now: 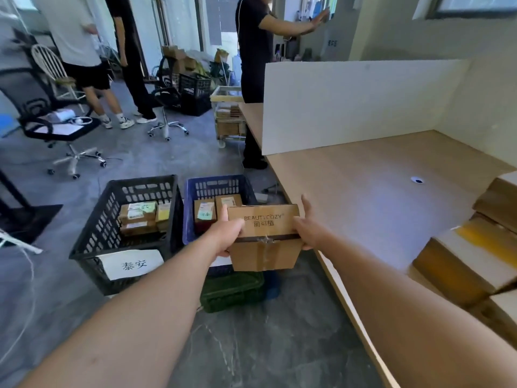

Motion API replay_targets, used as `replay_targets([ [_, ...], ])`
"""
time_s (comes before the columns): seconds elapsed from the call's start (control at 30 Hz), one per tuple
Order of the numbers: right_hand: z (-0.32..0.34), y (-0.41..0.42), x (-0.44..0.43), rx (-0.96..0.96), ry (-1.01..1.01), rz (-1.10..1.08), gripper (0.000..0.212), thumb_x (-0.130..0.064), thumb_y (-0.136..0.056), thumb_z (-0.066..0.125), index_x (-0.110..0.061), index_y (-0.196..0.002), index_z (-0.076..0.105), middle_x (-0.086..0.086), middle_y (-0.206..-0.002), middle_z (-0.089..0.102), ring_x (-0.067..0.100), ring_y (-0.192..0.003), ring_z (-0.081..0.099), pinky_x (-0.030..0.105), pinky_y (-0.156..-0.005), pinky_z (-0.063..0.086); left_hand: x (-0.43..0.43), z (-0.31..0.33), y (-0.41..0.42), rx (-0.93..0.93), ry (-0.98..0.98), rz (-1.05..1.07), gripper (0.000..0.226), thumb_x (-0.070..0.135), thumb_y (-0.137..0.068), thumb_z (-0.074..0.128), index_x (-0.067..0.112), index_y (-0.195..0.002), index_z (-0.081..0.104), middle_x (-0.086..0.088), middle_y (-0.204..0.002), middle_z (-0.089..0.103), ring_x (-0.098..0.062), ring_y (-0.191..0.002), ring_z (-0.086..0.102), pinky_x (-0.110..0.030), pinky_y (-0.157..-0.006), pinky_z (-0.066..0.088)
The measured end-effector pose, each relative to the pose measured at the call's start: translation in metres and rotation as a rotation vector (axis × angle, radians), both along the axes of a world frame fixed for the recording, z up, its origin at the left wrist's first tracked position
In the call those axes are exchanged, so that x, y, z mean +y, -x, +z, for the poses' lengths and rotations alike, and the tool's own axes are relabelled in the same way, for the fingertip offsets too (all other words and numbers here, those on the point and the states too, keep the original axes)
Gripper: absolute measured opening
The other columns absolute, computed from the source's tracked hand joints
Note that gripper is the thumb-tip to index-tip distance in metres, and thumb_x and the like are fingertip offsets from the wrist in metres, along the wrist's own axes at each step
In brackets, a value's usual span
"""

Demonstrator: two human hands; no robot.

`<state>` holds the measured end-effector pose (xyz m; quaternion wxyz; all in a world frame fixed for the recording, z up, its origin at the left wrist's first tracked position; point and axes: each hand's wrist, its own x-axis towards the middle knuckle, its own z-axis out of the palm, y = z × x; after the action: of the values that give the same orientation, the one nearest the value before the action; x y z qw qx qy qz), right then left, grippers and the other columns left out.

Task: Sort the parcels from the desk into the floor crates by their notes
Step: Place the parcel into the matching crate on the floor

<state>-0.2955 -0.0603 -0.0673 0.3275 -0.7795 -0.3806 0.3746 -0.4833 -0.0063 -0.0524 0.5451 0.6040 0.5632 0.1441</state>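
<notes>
Reaching forward with both arms extended, the left hand (227,238) and right hand (309,229) clasp opposite sides of a taped brown cardboard parcel (265,238), held in the air off the wooden surface's (372,191) left edge, over the blue plastic floor crate (190,208) beside the black plastic crate (92,233).

The brown box (265,236) says "BEAUTYCOZY" with "丽可植" under it. The white paper sign (130,264) on the black crate (95,233) says "泰安".
</notes>
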Motion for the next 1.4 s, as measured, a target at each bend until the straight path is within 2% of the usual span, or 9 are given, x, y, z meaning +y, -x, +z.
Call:
replay_targets([
  [0.13,0.012,-0.011,0.036,-0.05,0.002,0.141,0.064,-0.025,-0.1,0.044,-0.044,-0.15,0.009,-0.005,-0.108,0.052,0.016,-0.086,0.06,0.038,-0.073,0.059,0.036,0.001,-0.005,0.027,-0.031,0.045,0.07,0.016,-0.093,0.043,0.037,-0.151,0.01,-0.004,-0.126,0.047,-0.026,-0.106,0.052,-0.04,-0.079,0.049],
  [0.37,0.008,-0.022,0.111,-0.025,0.001,0.305,0.055,-0.014,-0.099,0.044,-0.032,-0.146,0.022,0.001,-0.116,0.051,0.021,-0.096,0.059,0.041,-0.078,0.059,0.085,0.004,-0.007,0.061,-0.07,0.185,0.057,0.008,-0.09,0.047,0.033,-0.137,0.027,-0.005,-0.116,0.05,-0.022,-0.093,0.055,-0.037,-0.067,0.055],
  [0.47,0.004,-0.012,0.138,0.018,0.0,0.332,0.05,-0.016,-0.098,0.045,-0.03,-0.141,0.026,0.007,-0.124,0.052,0.025,-0.103,0.058,0.043,-0.078,0.059,0.102,0.003,0.002,0.068,-0.06,0.257,0.045,0.011,-0.088,0.048,0.03,-0.125,0.03,-0.008,-0.115,0.049,-0.027,-0.103,0.055,-0.047,-0.081,0.057],
  [0.63,-0.002,0.02,0.181,0.082,-0.019,0.353,0.032,-0.036,-0.098,0.051,-0.023,-0.123,0.036,0.002,-0.105,0.058,0.02,-0.094,0.059,0.04,-0.074,0.057,0.129,-0.004,0.032,0.037,-0.063,0.388,0.024,0.026,-0.095,0.044,0.018,-0.117,0.038,-0.011,-0.109,0.055,-0.024,-0.095,0.057,-0.039,-0.07,0.056],
  [0.8,-0.007,0.059,0.22,-0.037,-0.076,0.369,0.022,-0.037,-0.094,0.058,-0.023,-0.106,0.046,-0.004,-0.1,0.058,0.018,-0.091,0.062,0.041,-0.082,0.057,0.167,-0.022,0.076,0.047,-0.097,0.464,0.015,0.026,-0.096,0.054,0.019,-0.103,0.042,-0.008,-0.109,0.061,-0.025,-0.1,0.06,-0.046,-0.082,0.056],
  [0.9,-0.01,0.084,0.244,-0.111,-0.071,0.411,0.039,-0.024,-0.093,0.061,-0.027,-0.127,0.043,-0.004,-0.102,0.056,0.018,-0.088,0.061,0.043,-0.082,0.057,0.194,-0.031,0.102,0.056,-0.128,0.454,0.023,0.018,-0.092,0.06,0.02,-0.1,0.039,-0.006,-0.113,0.059,-0.022,-0.1,0.06,-0.044,-0.086,0.056],
  [1.07,0.001,0.124,0.29,-0.177,-0.102,0.542,0.071,-0.014,-0.093,0.059,-0.035,-0.15,0.023,0.0,-0.111,0.058,0.016,-0.08,0.057,0.027,-0.061,0.049,0.239,-0.031,0.15,-0.011,-0.17,0.32,0.081,0.014,-0.086,0.069,0.038,-0.147,0.021,0.006,-0.137,0.054,-0.021,-0.12,0.053,-0.047,-0.096,0.049],
  [1.17,0.005,0.154,0.319,-0.206,-0.147,0.628,0.073,-0.012,-0.09,0.064,-0.023,-0.151,0.026,0.007,-0.138,0.053,0.007,-0.097,0.048,0.012,-0.075,0.04,0.268,-0.026,0.182,-0.035,-0.194,0.265,0.091,0.002,-0.086,0.066,0.039,-0.152,0.014,0.008,-0.144,0.046,-0.016,-0.127,0.047,-0.043,-0.101,0.046],
  [1.4,0.007,0.23,0.383,-0.266,-0.039,0.59,0.079,-0.01,-0.09,0.064,-0.04,-0.15,0.022,0.01,-0.135,0.053,0.02,-0.08,0.059,0.028,-0.054,0.05,0.339,-0.021,0.258,0.01,-0.265,0.227,0.095,-0.003,-0.083,0.066,0.038,-0.152,0.016,0.0,-0.148,0.044,-0.018,-0.128,0.046,-0.036,-0.099,0.046],
])
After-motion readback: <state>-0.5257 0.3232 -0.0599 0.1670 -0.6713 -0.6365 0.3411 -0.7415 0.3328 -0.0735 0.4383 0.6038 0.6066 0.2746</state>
